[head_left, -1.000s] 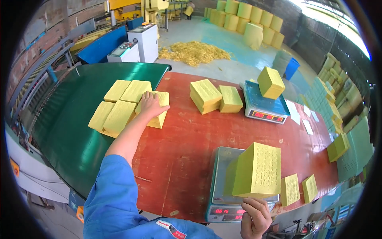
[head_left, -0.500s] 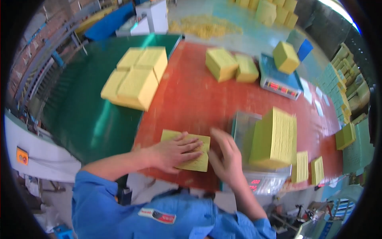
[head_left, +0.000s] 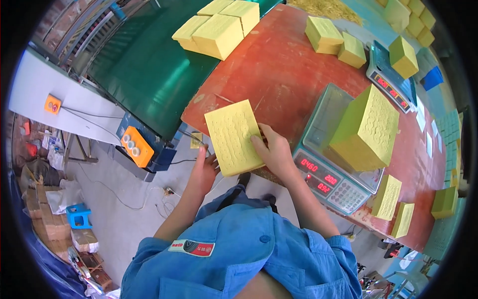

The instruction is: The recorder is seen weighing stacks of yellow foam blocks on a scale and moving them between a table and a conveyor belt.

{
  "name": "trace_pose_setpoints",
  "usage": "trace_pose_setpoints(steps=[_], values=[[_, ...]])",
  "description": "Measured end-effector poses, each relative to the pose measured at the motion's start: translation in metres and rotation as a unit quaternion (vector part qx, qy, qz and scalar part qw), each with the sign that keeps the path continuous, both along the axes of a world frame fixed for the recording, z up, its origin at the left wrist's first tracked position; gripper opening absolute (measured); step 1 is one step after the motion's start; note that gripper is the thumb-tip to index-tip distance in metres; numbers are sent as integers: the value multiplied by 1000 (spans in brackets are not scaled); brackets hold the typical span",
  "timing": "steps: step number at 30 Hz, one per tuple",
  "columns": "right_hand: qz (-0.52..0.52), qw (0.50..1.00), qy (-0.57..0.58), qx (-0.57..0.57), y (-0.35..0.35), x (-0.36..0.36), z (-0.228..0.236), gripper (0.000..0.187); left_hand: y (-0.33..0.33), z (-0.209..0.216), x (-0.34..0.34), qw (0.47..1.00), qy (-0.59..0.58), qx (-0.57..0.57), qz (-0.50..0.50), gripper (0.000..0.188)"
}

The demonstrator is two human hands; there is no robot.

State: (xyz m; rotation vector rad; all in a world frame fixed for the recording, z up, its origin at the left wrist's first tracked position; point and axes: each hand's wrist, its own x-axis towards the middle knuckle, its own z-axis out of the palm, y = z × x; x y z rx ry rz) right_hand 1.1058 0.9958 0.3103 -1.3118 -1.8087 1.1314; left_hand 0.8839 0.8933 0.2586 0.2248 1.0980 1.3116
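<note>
**Operator:** Since the earlier frame, both hands have shifted with the yellow stack (head_left: 234,137) toward the near edge of the red table (head_left: 279,74); the view has also tilted further down onto the blue jacket.

**Inspector:** State the grip.

**Operator:** Left hand (head_left: 204,172) grips the stack's lower left corner, thumb on top, fingers underneath. Right hand (head_left: 273,149) presses flat on the stack's right edge, fingers spread across the embossed top sheet. Both hands hold the stack.

**Inspector:** Position of the stack?

**Operator:** It overhangs the table's near edge, tilted, just left of the digital scale (head_left: 331,174).

**Inspector:** Surroundings?

**Operator:** A taller yellow block (head_left: 366,129) stands on the scale's platform. Further yellow bundles (head_left: 216,27) rest on the green conveyor belt (head_left: 144,74). A second scale (head_left: 391,77) at the far side carries a small yellow cube (head_left: 402,56).
</note>
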Motion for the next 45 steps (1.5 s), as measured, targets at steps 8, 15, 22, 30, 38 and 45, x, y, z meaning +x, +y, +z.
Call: trace_pose_setpoints(steps=[8,15,22,30,38,45], values=[[-32,999,-14,38,-28,10,-7,38,-5,31,36,990,59,116,-48,60],[44,994,84,-45,-55,39,11,53,-21,38,21,995,-35,43,-83,53],[-84,989,98,66,-65,140,106,58,30,136,43,939,126,263,-181,50],[-192,904,383,-2,-7,243,171,52,183,241,220,876,-43,285,-386,52],[-260,891,367,-68,11,286,136,39,213,243,274,833,89,221,-500,67],[-263,888,371,-65,13,289,124,35,217,241,277,799,173,240,-524,80]])
